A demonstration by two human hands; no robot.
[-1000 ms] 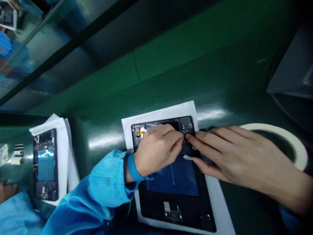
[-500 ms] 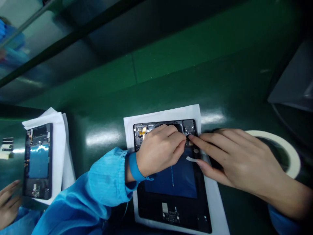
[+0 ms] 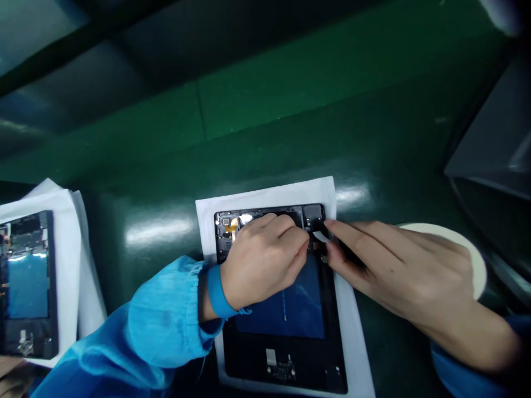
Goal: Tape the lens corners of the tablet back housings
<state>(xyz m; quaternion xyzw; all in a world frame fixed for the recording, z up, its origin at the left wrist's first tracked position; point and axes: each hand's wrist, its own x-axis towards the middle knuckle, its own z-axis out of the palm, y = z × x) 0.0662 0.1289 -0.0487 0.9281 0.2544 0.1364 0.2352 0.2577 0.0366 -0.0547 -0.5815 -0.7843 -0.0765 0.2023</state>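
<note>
Hands of 1 person meet over an opened black tablet chassis (image 3: 286, 331) with a blue inner panel, lying on a white paper sheet (image 3: 352, 354) on the green bench surface (image 3: 265, 138). Nearest the viewer, the blue sleeve leads to the left hand (image 3: 261, 262), its fingers curled narrow and pressed on the chassis near the top right corner. The right hand (image 3: 398, 271) pinches a small white strip (image 3: 320, 236), apparently tape or a label, just above the same corner; the fingertips of both hands nearly touch. Risk, as a judgement: the strip may settle crooked or fold onto itself if the pinch loosens unevenly, and pressure from the left fingers could strain the small parts and orange flex near the chassis's top edge. Behind the right hand lies a cream roll of tape (image 3: 473, 249). At far left, a second opened tablet (image 3: 27, 287) rests on its own white sheet (image 3: 70, 232).
</note>
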